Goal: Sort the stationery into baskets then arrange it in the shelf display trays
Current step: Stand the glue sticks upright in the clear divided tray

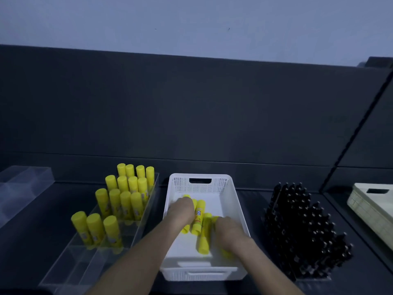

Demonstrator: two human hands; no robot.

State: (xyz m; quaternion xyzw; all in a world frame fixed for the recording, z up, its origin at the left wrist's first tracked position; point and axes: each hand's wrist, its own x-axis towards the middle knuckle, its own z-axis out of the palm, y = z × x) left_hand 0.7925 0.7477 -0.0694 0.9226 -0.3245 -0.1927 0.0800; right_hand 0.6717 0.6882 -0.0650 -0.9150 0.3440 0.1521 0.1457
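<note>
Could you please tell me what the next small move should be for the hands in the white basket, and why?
Probably close on a few loose glue sticks and lift them toward the clear tray. Both the left hand and right hand lie on sticks in the white basket, and the tray's near sections look unfilled while its far rows hold upright sticks.

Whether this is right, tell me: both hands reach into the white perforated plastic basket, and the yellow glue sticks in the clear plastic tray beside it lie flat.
Head view: the yellow glue sticks in the clear plastic tray stand upright, not flat. Left hand and right hand reach into the white perforated plastic basket.
</note>
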